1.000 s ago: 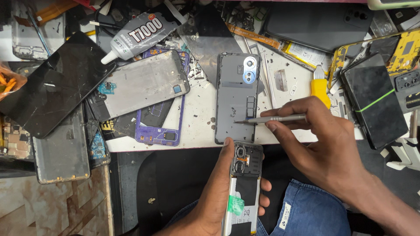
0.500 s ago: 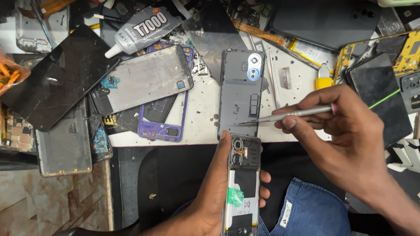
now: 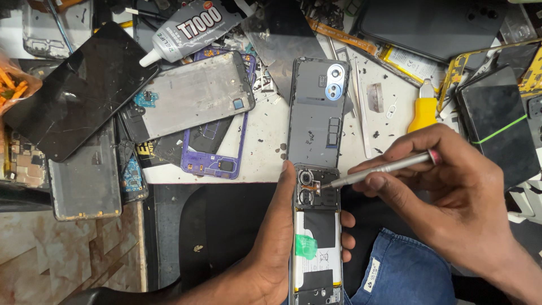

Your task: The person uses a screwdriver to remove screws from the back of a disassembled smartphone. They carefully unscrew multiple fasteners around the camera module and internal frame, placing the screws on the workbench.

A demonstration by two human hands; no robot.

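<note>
Now, your left hand (image 3: 271, 248) — fingers wrapped round the opened phone (image 3: 316, 231), holding it steady below the bench (image 3: 265, 147) edge, over your lap. Right hand (image 3: 451, 197) — fingers pinching a screwdriver (image 3: 378, 168) pen-style, tip on the camera area. Rear cover (image 3: 317, 113) lies on bench just above; yellow tool (image 3: 423, 110) & glue tube (image 3: 192, 28) nearby.

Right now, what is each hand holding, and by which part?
The left hand grips an opened phone by its long sides, around the middle. The right hand pinches a thin silver screwdriver along its shaft, the tip at the phone's camera end.
</note>
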